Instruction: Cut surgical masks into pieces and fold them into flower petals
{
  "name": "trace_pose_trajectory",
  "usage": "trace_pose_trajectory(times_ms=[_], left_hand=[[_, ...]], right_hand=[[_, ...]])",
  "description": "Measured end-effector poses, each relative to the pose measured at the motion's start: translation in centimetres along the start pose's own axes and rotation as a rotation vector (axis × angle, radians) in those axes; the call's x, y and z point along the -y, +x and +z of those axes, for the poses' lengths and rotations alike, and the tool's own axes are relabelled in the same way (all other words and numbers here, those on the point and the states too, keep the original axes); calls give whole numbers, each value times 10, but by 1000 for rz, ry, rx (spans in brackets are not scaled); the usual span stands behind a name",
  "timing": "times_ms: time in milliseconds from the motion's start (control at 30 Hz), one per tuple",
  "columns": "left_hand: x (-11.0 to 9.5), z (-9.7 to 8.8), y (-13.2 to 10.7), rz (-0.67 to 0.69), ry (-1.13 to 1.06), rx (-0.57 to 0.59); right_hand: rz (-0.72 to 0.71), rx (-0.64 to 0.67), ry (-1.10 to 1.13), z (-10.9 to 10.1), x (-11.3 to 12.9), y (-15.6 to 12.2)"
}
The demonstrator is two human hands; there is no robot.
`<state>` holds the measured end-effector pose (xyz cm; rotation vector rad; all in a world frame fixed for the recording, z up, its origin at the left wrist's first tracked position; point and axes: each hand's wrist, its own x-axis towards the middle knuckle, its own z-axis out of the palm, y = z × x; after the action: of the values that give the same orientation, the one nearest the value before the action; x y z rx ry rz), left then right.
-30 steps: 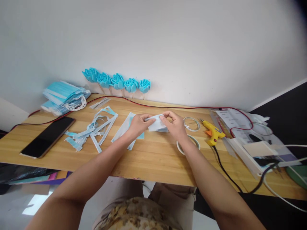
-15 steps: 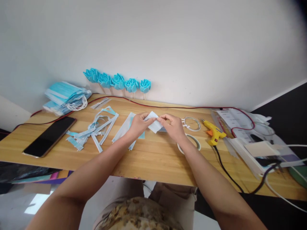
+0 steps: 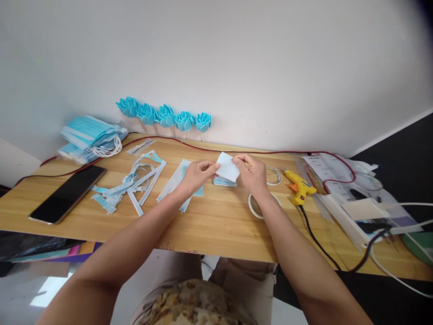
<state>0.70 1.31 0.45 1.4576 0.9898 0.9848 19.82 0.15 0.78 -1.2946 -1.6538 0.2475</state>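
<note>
Your left hand [image 3: 196, 174] and right hand [image 3: 252, 174] pinching small white fabric square [image 3: 228, 166] above wooden table [image 3: 209, 221], over folded blue mask pieces [image 3: 224, 182].

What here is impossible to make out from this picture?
Head view only.
- Blue pieces: partly under the white sheet pinched by left hand and right hand; count unclear.
- Tape roll: partly under the right hand's wrist.
- Papers: print too small.
- Green thing: cut off by the right edge.
</note>
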Motion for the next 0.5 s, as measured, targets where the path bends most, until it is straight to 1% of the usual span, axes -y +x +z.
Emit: trace_pose_trajectory(times_ms=[67, 100, 233, 300, 367, 500], left_hand=[[-4, -1, 0, 22, -36, -45], [-4, -1, 0, 24, -54, -48], [0, -1, 1, -9, -119, 20], [4, -1, 1, -14, -138, 35], [8, -1, 2, -9, -144, 10], [9, -1, 3, -17, -160, -66]], right_hand=[[-2, 18, -3, 1, 1, -1], [-3, 36, -6, 2, 2, -1], [-40, 129, -26, 6, 7, -4], [-64, 161, -21, 7, 8, -6], [-65, 183, 6, 8, 8, -6], [-7, 186, 33, 9, 7, -7]])
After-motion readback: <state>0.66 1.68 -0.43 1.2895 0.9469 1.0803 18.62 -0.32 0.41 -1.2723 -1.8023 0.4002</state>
